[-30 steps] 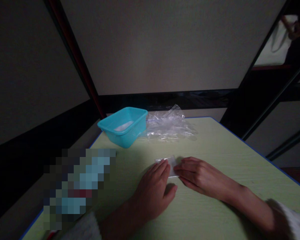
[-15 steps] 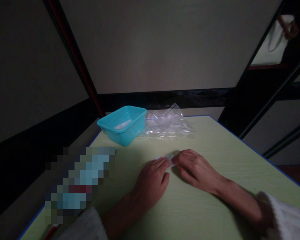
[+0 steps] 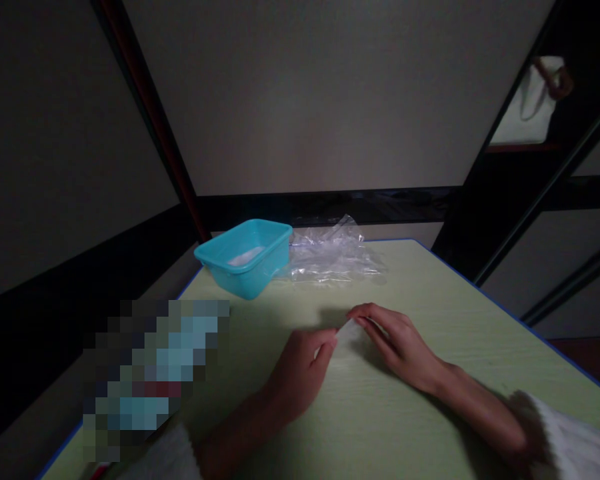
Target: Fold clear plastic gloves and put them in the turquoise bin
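Small translucent plastic packet (image 3: 347,329) just got lifted, lower centre; pinched by left hand (image 3: 295,370) + right hand (image 3: 403,341), so probably turnable.

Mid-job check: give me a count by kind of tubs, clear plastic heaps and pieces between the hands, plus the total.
Turquoise rectangular plastic tub: 1
Crumpled clear plastic heap: 1
Small thin whitish piece, between left hand and right hand: 1
Total: 3

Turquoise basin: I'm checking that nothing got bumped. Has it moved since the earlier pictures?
No. Against the edges of the table, the turquoise basin keeps its place at the far left corner.
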Tool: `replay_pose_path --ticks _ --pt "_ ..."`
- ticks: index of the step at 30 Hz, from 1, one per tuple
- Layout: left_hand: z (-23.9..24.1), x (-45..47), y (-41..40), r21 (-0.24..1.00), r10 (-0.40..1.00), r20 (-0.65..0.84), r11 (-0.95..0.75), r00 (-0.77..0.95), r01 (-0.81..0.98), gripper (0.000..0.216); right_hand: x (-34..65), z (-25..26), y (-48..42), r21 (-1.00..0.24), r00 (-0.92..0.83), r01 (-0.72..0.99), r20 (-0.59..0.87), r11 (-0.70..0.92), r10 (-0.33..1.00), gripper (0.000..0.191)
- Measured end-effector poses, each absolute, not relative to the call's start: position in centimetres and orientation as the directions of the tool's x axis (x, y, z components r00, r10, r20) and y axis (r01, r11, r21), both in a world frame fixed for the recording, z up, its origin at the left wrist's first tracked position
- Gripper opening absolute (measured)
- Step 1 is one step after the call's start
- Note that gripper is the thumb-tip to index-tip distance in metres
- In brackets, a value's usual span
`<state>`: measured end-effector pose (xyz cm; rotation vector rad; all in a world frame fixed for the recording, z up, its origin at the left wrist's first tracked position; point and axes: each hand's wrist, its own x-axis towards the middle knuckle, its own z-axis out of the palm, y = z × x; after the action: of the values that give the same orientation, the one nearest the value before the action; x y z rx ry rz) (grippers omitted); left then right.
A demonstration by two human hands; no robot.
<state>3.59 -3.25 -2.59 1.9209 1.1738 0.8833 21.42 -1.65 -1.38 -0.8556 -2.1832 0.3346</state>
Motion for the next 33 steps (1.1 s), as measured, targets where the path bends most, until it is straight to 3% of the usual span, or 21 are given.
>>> replay_pose_path --ticks 4,7,10,17,26,29,33 --pt "-2.5 3.4 -2.6 0.985 0.923 -0.031 -0.036 0.383 0.167 0.035 21.2 -0.8 -1.8 -0.749 -0.354 0.316 0.476 0.582 0.805 0.013" --pt "-2.6 3.4 -2.5 0.981 0.921 -0.189 0.195 0.34 0.015 0.035 20.9 -0.7 -1.7 -0.901 -0.365 0.121 0.35 0.417 0.863 0.019" --pt "-2.3 3.5 -2.8 0.935 0.924 -0.288 0.328 0.252 -0.136 0.032 20.6 -0.7 -1.6 -0.956 -0.388 0.046 0.251 0.29 0.887 0.039" --pt "-1.8 3.4 -3.2 0.926 0.867 -0.247 0.342 0.432 -0.158 0.034 20.4 -0.7 -1.1 -0.988 -0.31 -0.091 0.144 0.122 0.94 0.053" --pt "-3.3 3.7 -2.6 0.928 0.865 -0.303 0.363 0.4 -0.081 0.04 20.1 -0.5 -1.2 -0.988 -0.193 -0.152 0.06 0.031 0.979 0.056" --pt "-3.2 3.7 -2.6 0.925 0.869 -0.315 0.371 0.381 -0.082 0.042 20.0 -0.5 -1.3 -0.971 -0.192 -0.231 -0.01 -0.055 0.981 0.054" --pt "-2.8 3.3 -2.7 0.93 0.888 -0.305 0.356 0.344 -0.094 0.041 19.8 -1.0 -1.3 -0.931 -0.273 -0.285 -0.15 -0.229 0.95 0.037"
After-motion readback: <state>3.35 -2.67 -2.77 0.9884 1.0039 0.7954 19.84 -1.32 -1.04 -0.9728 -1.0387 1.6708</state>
